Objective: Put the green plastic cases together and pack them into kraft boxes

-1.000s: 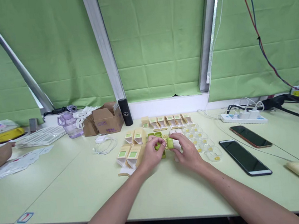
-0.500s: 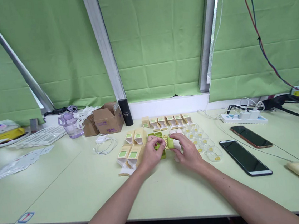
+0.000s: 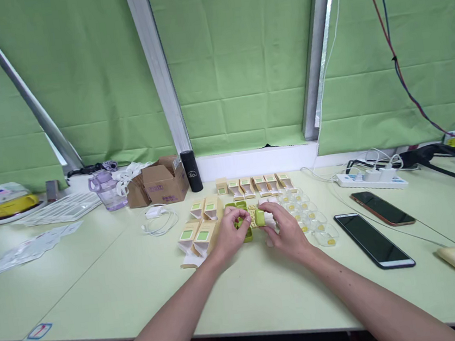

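Note:
My left hand [image 3: 230,236] and my right hand [image 3: 286,231] meet at the middle of the pale green table [image 3: 100,283]. The left fingers pinch a small green piece [image 3: 240,223] over a green tray [image 3: 246,235]. The right fingers pinch a green cap-like piece [image 3: 259,217] with something white under the palm. Small tan boxes with green labels [image 3: 196,237] lie left of the left hand. Clear cups with yellow dots [image 3: 313,221] sit right of the right hand.
A row of tan boxes [image 3: 253,184], a black cylinder [image 3: 191,170], cardboard cartons [image 3: 165,180] and a purple bottle [image 3: 106,188] stand behind. Two phones [image 3: 373,239] and a power strip [image 3: 370,179] lie right. A white cable [image 3: 159,221] and papers [image 3: 23,249] lie left.
Another person's hand at the far left edge has gone from view. My two hands have stayed pinched on the green pieces, shifting only slightly.

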